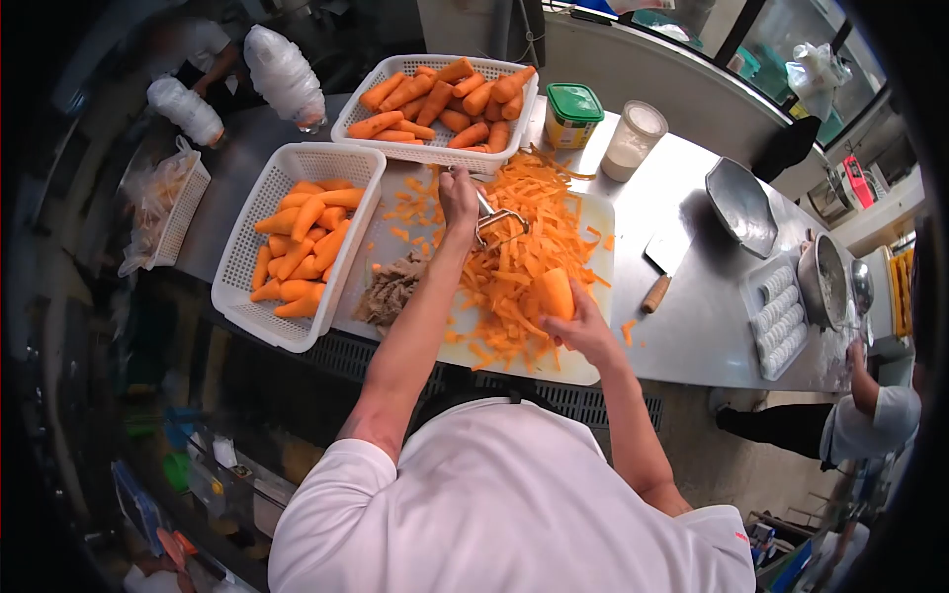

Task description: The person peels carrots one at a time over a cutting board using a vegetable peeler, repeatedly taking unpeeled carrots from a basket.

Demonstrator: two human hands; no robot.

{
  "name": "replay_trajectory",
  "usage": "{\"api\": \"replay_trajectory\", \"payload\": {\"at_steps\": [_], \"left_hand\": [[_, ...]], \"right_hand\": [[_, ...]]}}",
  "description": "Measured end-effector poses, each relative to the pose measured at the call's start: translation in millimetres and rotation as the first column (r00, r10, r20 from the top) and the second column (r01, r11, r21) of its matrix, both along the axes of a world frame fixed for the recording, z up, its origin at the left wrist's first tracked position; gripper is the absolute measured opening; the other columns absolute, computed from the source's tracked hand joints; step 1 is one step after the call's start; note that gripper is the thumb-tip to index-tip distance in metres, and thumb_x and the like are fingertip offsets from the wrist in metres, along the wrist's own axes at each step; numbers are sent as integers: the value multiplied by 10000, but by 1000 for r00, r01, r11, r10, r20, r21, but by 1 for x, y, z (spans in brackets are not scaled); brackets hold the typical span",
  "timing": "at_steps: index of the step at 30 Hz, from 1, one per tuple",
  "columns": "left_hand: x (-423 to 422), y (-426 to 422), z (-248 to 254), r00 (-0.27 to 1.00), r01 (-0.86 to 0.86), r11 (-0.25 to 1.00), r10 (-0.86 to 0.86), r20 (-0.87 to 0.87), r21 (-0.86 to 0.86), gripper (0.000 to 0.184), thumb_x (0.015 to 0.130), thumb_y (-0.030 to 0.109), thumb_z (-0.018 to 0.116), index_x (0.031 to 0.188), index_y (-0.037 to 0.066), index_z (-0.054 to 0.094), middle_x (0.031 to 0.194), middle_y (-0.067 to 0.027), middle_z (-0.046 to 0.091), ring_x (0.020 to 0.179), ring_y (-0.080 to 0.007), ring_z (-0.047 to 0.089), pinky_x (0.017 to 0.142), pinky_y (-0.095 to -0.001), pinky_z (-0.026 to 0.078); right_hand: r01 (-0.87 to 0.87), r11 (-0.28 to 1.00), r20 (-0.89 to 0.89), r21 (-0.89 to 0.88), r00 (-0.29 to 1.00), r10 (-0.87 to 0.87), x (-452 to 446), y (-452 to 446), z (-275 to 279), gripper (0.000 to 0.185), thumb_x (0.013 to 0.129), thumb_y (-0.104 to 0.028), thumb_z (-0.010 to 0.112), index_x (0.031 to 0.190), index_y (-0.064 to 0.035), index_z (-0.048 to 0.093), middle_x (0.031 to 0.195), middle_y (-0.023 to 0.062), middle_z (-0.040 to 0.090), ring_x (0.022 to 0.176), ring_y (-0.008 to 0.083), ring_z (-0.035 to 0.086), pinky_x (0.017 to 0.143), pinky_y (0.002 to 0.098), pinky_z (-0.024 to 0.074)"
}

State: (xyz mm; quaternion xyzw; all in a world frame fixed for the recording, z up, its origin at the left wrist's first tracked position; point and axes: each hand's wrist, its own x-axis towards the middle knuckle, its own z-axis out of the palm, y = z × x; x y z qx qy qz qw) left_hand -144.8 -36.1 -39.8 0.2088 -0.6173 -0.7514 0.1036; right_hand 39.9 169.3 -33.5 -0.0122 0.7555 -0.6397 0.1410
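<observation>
My left hand (pixel 459 201) is closed around the handle of a metal Y-shaped peeler (pixel 502 223), whose head hangs over a heap of orange peelings (pixel 519 203). Lower and to the right, my right hand (pixel 583 331) grips a carrot (pixel 556 294) with its thick end pointing up and away from me. The peeler and the carrot are apart. Peelings cover most of a white cutting board (pixel 596 212) beneath both hands. Beside my left forearm lies a crumpled brownish cloth (pixel 393 289).
A white basket (pixel 225 265) of smooth carrots stands left; another basket (pixel 348 127) of carrots is behind. A green-lidded tub (pixel 573 114), a jar (pixel 635 140), a cleaver (pixel 668 249), a metal tray (pixel 743 206) and a tray of white rolls (pixel 776 318) lie rightward. Another person (pixel 870 420) works at right.
</observation>
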Motion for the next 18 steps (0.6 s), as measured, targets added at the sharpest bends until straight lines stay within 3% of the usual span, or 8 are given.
{"api": "replay_trajectory", "payload": {"at_steps": [2,5,6,8,11,12,15,18], "left_hand": [[15,-3,17,992,106,979,-116,49,173,269,1019,284,490,941,31,447,715,-31,535,554,-129,544,525,-309,462],[26,23,5,977,84,994,-67,-204,75,265,994,293,554,945,44,479,717,-31,521,547,-110,487,518,-266,423],[32,31,2,977,76,994,-59,-206,75,265,994,293,554,945,44,479,717,-31,521,547,-110,487,518,-266,423],[38,38,-2,904,311,950,-290,-313,17,249,965,268,609,947,55,481,724,-25,534,552,-90,472,496,-259,404],[10,0,-2,970,170,983,-180,-164,-75,249,957,272,622,936,63,488,697,-8,533,553,-84,484,496,-253,403],[1,-13,-5,949,216,971,-183,-257,106,236,956,271,620,911,79,491,663,12,518,564,-82,507,497,-245,408],[30,9,27,961,242,964,-223,-163,110,246,970,299,611,901,97,489,633,22,505,547,-77,502,488,-227,401],[37,35,2,898,386,912,-339,-281,135,267,993,347,591,919,114,483,634,13,512,525,-65,479,478,-211,385]], "right_hand": [[131,839,340,-528,938,67,-1,-3,16,780,843,-106,731,1458,-95,251,1094,108,602,806,176,630,684,314,511],[141,808,339,-572,938,76,-13,-16,-1,819,812,-52,717,1452,-107,209,1042,96,591,688,168,600,588,315,499],[133,809,337,-572,938,84,-16,-21,-9,819,812,-52,717,1452,-107,209,1042,96,591,688,168,600,588,315,499],[53,940,243,-336,969,32,-17,-29,-21,732,793,-4,678,1405,-99,288,989,83,582,628,157,586,517,297,473],[-126,976,231,-176,959,166,-7,-24,-11,698,798,-1,677,1397,-114,336,930,78,596,669,139,583,507,280,467],[-134,975,226,-178,959,173,-6,-25,-7,698,798,-1,677,1397,-114,336,930,78,596,669,139,583,507,280,467],[30,989,193,-142,981,-2,-7,-30,-11,641,779,19,659,1355,-97,402,915,74,580,608,142,575,499,289,459],[93,968,82,-235,994,-75,-20,-30,-30,694,787,33,652,1396,-108,351,907,78,580,600,151,574,513,297,463]]}}
